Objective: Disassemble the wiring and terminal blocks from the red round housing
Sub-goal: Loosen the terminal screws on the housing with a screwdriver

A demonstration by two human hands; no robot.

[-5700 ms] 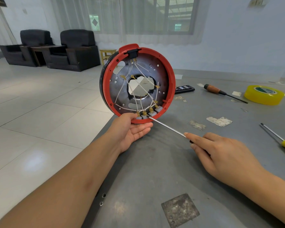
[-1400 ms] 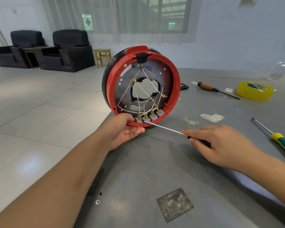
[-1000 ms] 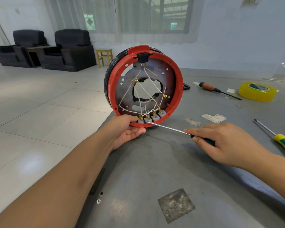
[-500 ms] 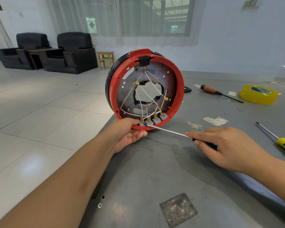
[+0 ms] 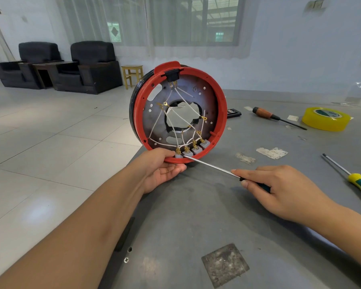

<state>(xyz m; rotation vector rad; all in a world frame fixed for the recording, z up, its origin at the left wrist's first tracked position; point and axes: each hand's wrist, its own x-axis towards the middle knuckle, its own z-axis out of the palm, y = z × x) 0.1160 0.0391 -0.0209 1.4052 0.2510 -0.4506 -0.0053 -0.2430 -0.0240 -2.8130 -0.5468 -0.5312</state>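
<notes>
Round red plastic housing (image 5: 222, 105) held upright at the grey table's (image 5: 196, 215) left edge, left hand (image 5: 162, 170) gripping its bottom rim, white wires (image 5: 176, 115) crossing to four grey terminal blocks (image 5: 193, 150), right hand (image 5: 283, 191) clasping a thin steel screwdriver (image 5: 213, 167), tip at the blocks.

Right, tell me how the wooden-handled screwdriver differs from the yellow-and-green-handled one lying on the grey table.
The wooden-handled screwdriver lies far back, beside the yellow tape roll; the yellow-and-green-handled screwdriver lies nearer, at the table's right edge. The first has a dark shaft pointing right, the second a bright steel shaft pointing away to the left. Its handle runs out of frame. Neither is held.
</notes>
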